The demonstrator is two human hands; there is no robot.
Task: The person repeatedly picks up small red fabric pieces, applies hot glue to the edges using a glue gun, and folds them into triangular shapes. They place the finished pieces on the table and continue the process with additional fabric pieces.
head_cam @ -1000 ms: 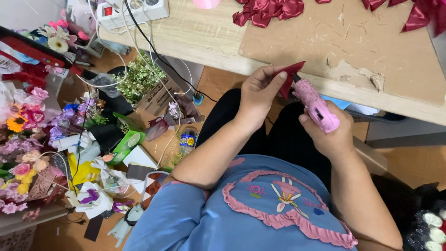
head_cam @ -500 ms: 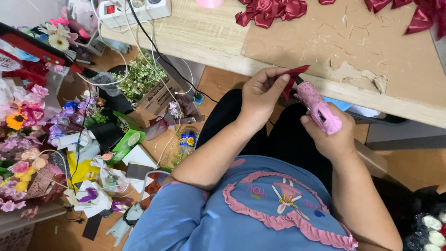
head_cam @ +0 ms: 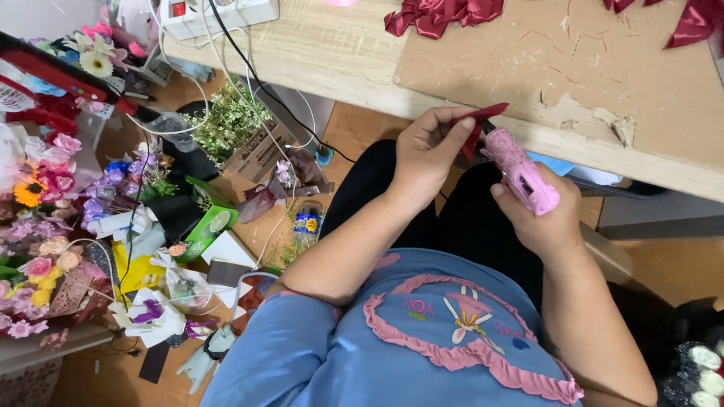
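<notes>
**Glue gun tip closes on the ribbon**

The right hand (head_cam: 547, 218) now brings the pink plastic glue gun (head_cam: 519, 169) closer to the left hand (head_cam: 426, 154), its nozzle reaching the dark red satin ribbon piece (head_cam: 475, 124) pinched there, where earlier a slight gap showed.

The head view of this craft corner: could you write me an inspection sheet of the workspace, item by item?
Surface: pale wooden table carrying a scuffed brown cardboard mat.
Job's things: pink glue gun, nozzle against a dark red ribbon piece.
Clutter: dark red ribbon bows on the mat; artificial flowers, green box and small bottle on the floor.
Grips: left hand pinches the ribbon piece; right hand wraps the glue gun.
Cables: white power strip on the table, black and white leads trailing down.
Surroundings: brown floor; person in blue top, seated.
</notes>
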